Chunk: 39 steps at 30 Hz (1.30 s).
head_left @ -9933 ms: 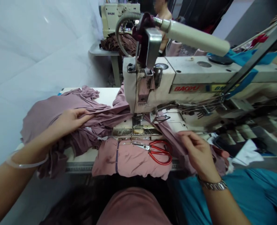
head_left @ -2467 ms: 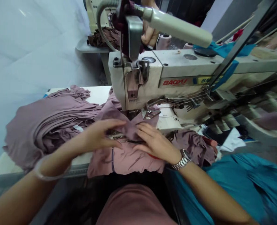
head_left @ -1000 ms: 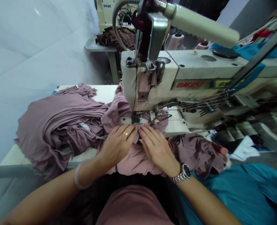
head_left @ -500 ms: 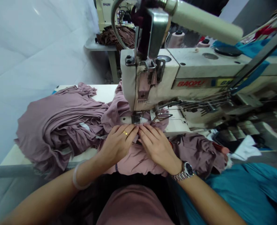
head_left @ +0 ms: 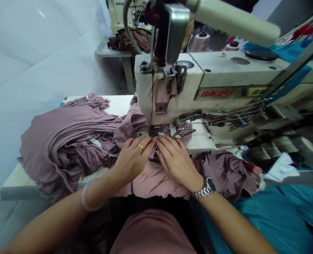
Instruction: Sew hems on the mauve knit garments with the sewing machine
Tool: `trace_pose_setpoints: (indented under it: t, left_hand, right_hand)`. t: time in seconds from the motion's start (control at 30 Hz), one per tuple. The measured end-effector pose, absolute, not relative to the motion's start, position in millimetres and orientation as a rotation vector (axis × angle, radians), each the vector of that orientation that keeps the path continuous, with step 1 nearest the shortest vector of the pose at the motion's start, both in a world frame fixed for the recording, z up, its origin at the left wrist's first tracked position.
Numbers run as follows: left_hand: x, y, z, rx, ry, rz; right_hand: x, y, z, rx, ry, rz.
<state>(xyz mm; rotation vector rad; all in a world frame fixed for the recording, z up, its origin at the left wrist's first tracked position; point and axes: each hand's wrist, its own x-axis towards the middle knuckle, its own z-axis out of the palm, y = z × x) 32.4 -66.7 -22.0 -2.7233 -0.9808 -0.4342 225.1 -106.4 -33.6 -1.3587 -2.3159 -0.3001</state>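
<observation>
Jersey (head_left: pixel 152 181), light and limp, lies pressed under the spread left hand (head_left: pixel 133 160) and right hand (head_left: pixel 176 163), meeting at its fold (head_left: pixel 153 152), presser foot (head_left: pixel 154 131) at 12 o'clock.

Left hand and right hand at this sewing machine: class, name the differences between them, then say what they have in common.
The left hand wears a gold ring; no ring shows on the right hand. The left wrist has a pale bangle, the right a metal wristwatch. Both lie flat on the mauve fabric, fingertips almost meeting.

Soft, even light; bowed wide-angle edges
</observation>
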Motion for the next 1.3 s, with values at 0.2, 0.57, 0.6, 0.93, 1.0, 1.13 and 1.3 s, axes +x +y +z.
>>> trace_pose_setpoints:
  t: [0.2, 0.57, 0.6, 0.93, 1.0, 1.13, 1.3]
  left_hand:
    - [32.6, -62.3, -21.4, -2.731, -0.976, -0.431]
    - [24.0, -54.7, -17.0, -2.819, -0.742, -0.634]
    - [22.1, -54.3, -16.6, -2.830, -0.703, -0.672]
    - [25.7, -53.8, -13.7, -2.807, -0.688, -0.747]
    - [27.6, -52.9, -14.1, -2.797, -0.722, -0.731]
    - [30.9, -50.5, -16.2, -2.765, -0.804, -0.726]
    - [34.8, -48.4, -16.9, -2.774, -0.855, -0.705]
  right_hand:
    - [221.8, -101.9, -33.6, -1.391, -2.301, -0.305]
    - [228.4, -102.0, -36.5, -1.308, -2.269, -0.265]
    - [230.1, -102.6, -37.2, -1.267, -2.244, -0.240]
    - [224.6, -97.7, -31.0, -1.250, -2.184, -0.136]
    - [222.7, -96.1, -29.9, -1.297, -2.183, -0.139]
    - [222.6, -93.3, -29.2, -1.352, -2.205, -0.139]
    - [225.1, -85.1, -26.7, -1.401, -2.214, -0.079]
